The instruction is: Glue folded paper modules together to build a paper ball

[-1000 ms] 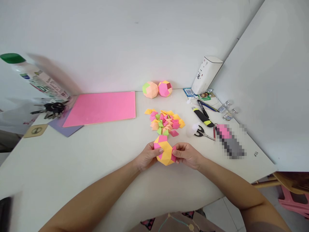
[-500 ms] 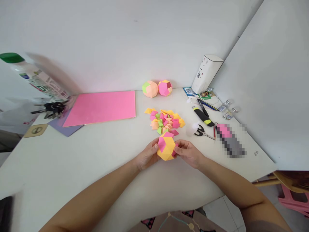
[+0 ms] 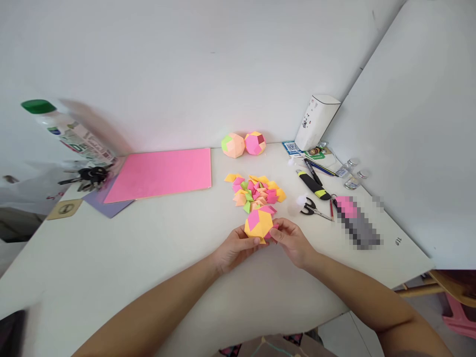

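Note:
Between my two hands is a folded-paper ball of yellow and pink faces, held just above the table's near half. My left hand grips it from the left and below, thumb lying along its lower edge. On the right side my right hand pinches a pink part of the ball between thumb and fingers. The ball's underside is hidden by the fingers. Just beyond it lies a pile of folded paper pieces in yellow, pink, green and peach. Two paper balls, one peach and green, one mostly pink, sit against the wall.
A pink sheet lies at the left, with keys and a green-capped bottle beside it. To the right are scissors, a utility knife, small glass bottles and a white box-like container.
The ball has been turned in my hands, and my left thumb has shifted down to its lower edge. The whole view has tilted slightly, so the table appears lower.

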Demonstrator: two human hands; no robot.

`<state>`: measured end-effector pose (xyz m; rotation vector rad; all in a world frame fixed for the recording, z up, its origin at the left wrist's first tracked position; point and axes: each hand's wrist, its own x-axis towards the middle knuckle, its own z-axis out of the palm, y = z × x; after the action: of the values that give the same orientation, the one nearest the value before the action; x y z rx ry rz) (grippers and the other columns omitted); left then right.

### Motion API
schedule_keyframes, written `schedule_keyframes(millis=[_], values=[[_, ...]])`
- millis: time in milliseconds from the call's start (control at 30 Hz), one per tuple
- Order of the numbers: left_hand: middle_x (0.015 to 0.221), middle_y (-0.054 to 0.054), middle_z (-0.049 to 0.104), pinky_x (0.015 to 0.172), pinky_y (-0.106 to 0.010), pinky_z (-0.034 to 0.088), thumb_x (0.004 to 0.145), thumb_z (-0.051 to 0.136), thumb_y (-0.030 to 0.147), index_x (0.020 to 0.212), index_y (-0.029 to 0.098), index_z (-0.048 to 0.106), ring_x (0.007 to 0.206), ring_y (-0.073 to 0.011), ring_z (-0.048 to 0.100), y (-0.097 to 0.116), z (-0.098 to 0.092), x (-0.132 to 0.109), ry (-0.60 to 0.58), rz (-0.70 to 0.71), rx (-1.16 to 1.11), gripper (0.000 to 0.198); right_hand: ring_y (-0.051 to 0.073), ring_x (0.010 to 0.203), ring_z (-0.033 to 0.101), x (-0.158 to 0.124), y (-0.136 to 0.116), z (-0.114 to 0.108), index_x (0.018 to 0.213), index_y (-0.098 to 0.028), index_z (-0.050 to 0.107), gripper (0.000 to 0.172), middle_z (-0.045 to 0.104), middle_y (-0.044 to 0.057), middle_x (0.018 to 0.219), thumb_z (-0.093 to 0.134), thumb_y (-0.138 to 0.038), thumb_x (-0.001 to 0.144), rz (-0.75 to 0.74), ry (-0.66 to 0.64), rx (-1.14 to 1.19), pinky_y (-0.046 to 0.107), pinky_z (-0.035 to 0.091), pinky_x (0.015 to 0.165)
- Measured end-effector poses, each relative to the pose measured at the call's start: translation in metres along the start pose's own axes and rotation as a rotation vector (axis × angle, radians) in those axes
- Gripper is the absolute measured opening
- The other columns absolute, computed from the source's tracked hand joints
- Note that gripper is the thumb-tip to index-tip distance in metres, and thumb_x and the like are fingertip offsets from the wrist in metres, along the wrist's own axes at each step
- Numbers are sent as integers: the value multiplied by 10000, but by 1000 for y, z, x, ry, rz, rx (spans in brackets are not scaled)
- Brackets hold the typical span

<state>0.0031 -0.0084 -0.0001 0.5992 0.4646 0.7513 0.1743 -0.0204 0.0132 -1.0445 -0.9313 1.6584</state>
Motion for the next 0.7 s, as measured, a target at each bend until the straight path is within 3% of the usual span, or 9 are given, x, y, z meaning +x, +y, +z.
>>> schedule_keyframes(millis=[267, 700], values=[[1011, -143, 666, 896, -438, 422, 723, 686, 214, 1034, 111, 640, 956, -276, 613, 3, 3, -1, -10, 23, -37, 331, 93, 578, 474, -1, -2, 1, 716, -187, 600, 229, 604, -17, 683, 748, -356, 668, 95, -29, -73, 248, 361, 569], [792, -110, 687, 820, -429, 454, 693, 707, 269, 920, 103, 669, 861, -271, 627, 3, 6, -4, 30, 5, 106, 285, 82, 465, 506, 0, 7, -2, 743, -169, 598, 240, 600, -33, 546, 734, -360, 693, 177, -137, -4, 240, 404, 487]])
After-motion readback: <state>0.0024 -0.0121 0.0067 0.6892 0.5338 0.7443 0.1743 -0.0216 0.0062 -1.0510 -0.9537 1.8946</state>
